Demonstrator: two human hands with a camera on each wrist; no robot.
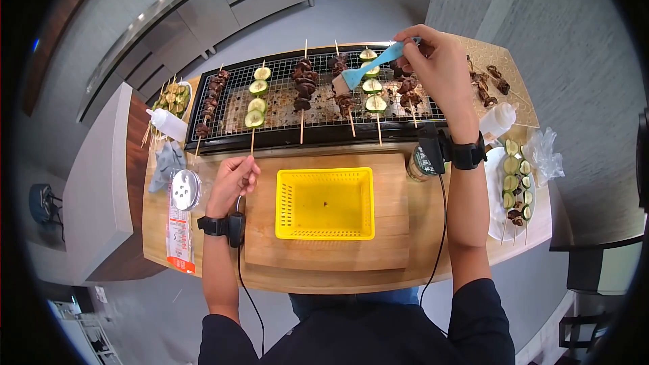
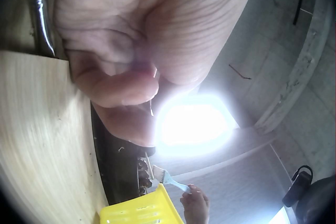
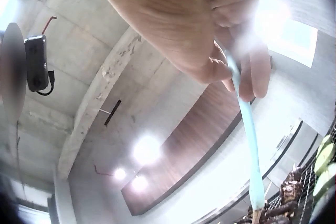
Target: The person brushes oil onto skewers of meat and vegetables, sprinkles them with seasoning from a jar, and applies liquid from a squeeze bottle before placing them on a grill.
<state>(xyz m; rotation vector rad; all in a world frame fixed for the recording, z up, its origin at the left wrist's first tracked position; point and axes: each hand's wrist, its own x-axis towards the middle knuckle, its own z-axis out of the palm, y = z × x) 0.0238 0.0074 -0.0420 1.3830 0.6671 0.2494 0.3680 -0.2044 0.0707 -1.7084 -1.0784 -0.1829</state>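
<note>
Over the grill's right half, my right hand grips a light blue basting brush by its handle. The bristles lie on a skewer of dark meat near the grill's middle. Seen from the right wrist, the brush handle slants down from between thumb and fingers toward the meat. At the grill's front left, my left hand pinches the bottom end of a skewer of zucchini slices. The left wrist view shows a thin stick between those curled fingers, mostly hidden. More meat and zucchini skewers lie across the wire grill.
A yellow basket sits on a wooden board before me. White squeeze bottles flank the grill. On the right is a plate of skewers beside a jar; on the left, a round shaker and a grey cloth.
</note>
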